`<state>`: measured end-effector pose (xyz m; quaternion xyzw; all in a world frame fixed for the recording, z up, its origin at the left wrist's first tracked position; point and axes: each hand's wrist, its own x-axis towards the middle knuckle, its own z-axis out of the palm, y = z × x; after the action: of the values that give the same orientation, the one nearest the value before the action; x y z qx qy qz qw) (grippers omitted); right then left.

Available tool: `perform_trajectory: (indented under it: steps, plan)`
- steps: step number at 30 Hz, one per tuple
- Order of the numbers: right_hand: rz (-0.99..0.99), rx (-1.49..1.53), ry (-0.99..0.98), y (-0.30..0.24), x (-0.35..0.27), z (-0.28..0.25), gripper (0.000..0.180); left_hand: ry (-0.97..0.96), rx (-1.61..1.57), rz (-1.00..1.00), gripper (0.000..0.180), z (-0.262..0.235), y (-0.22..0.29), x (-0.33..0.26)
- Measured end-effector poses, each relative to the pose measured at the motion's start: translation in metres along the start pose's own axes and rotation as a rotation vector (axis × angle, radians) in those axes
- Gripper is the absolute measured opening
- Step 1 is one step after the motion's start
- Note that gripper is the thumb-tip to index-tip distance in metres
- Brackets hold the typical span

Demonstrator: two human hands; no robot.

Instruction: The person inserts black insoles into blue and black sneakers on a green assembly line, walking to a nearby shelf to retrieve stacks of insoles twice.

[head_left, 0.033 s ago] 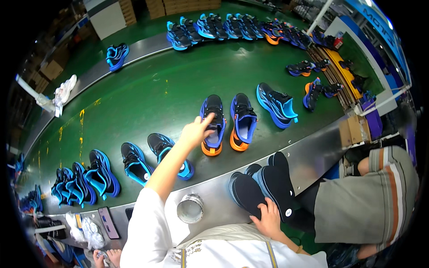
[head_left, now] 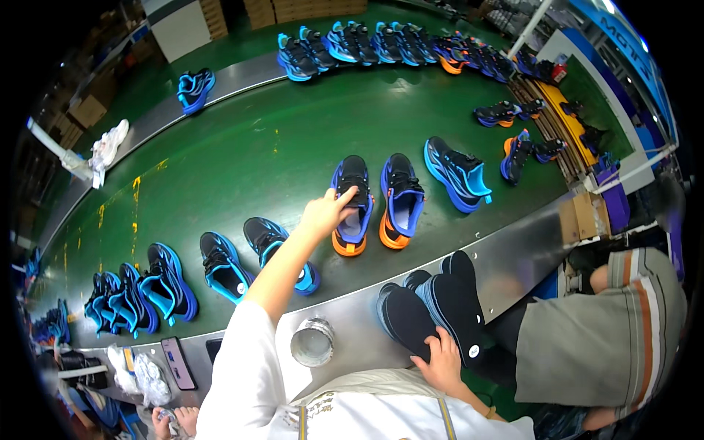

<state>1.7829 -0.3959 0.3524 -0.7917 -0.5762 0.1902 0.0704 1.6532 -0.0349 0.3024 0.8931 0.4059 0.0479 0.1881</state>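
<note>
My left hand reaches over a black shoe with an orange and purple sole. Its fingers are apart, and the fingertips touch the shoe near the tongue and laces. To the right stands a matching shoe, toe pointing away, a light lining visible inside. Down at the metal ledge, my right hand has thumb and fingers around the near end of a black insole on top of a stack. Another stack of black insoles lies against it on the right.
Blue-soled shoes stand along the left of the green belt, and one blue-lined shoe on the right. A metal can and a phone lie on the ledge. A person in grey shorts is close at right.
The view has shifted very slightly. My left fingers have moved a little on the shoe; my right hand stays at the insoles.
</note>
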Motion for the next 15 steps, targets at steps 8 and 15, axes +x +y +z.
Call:
perform_trajectory:
  steps: [8,15]
  plan:
    - [0.008,0.118,0.019,0.015,0.002,0.001,0.044,0.098,-0.175,0.180,0.045,-0.001,-0.016,0.045]
    - [-0.030,0.161,-0.026,0.018,0.014,-0.006,0.050,0.143,-0.334,0.042,0.057,0.014,-0.030,0.034]
